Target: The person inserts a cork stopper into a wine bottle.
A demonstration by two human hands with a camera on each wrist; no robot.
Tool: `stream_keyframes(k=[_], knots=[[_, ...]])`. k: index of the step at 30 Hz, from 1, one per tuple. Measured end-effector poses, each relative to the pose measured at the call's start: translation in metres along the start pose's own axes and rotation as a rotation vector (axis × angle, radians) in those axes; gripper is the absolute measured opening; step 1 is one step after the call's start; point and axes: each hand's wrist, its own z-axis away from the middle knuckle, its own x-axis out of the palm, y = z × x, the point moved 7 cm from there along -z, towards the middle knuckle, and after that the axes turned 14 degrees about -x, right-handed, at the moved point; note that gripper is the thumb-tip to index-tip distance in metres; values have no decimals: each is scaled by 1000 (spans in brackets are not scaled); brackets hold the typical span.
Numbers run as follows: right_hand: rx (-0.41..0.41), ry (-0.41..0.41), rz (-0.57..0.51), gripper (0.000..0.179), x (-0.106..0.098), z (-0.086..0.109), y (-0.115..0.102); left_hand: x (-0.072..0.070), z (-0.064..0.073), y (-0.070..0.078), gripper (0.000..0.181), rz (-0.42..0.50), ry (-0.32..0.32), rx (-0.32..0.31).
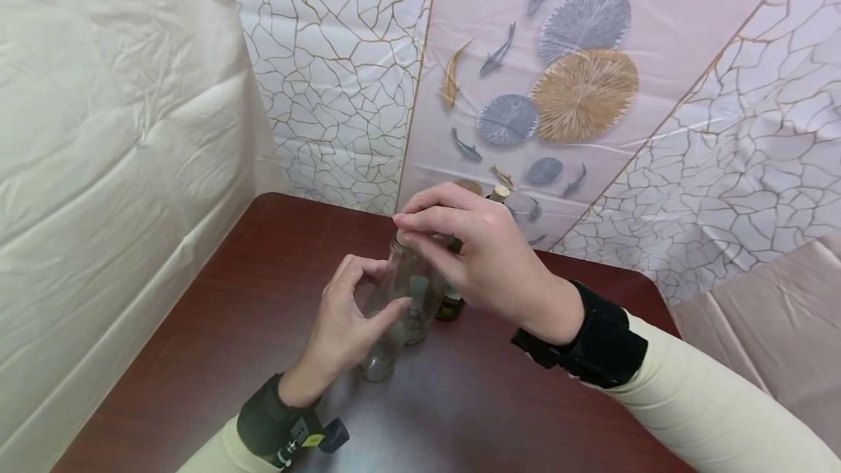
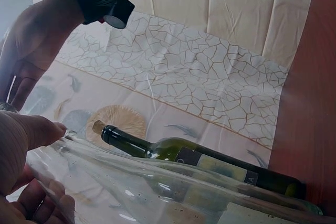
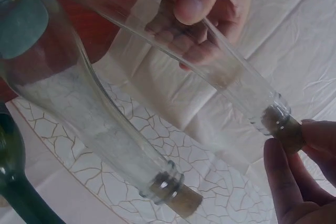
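My right hand point(image 1: 482, 254) pinches a cork point(image 3: 286, 135) between thumb and fingers. The cork sits partway in the mouth of a clear glass bottle point(image 1: 379, 362), which stands upright on the table. Around this bottle's upper part my left hand point(image 1: 343, 316) is curled, thumb on one side and fingers on the other. Just beside it stands a second clear bottle point(image 3: 94, 114), with its own cork point(image 3: 185, 202) sticking out of the neck. Behind these is a dark green wine bottle point(image 2: 173, 149) with a label, also topped by a cork point(image 2: 98, 126).
A dark reddish-brown table point(image 1: 217, 341) holds all the bottles. Cream cloth point(image 1: 125, 137) hangs at the left, and a patterned sheet point(image 1: 328, 79) with fish and leaf shapes closes off the back. Both wrists wear black straps.
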Motion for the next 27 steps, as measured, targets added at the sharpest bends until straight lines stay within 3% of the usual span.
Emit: stream_keyframes(k=[10, 15, 21, 27], knots=[[71, -106, -47, 14, -11, -17, 10, 0, 0, -3, 42, -3, -15, -12], [117, -252, -3, 11, -16, -32, 20, -1, -1, -3, 41, -4, -2, -1], [238, -454, -55, 9, -14, -44, 28, 0, 0, -3, 41, -5, -10, -14], [253, -571, -91, 5, -8, -52, 30, 0, 0, -3, 40, -8, -12, -25]])
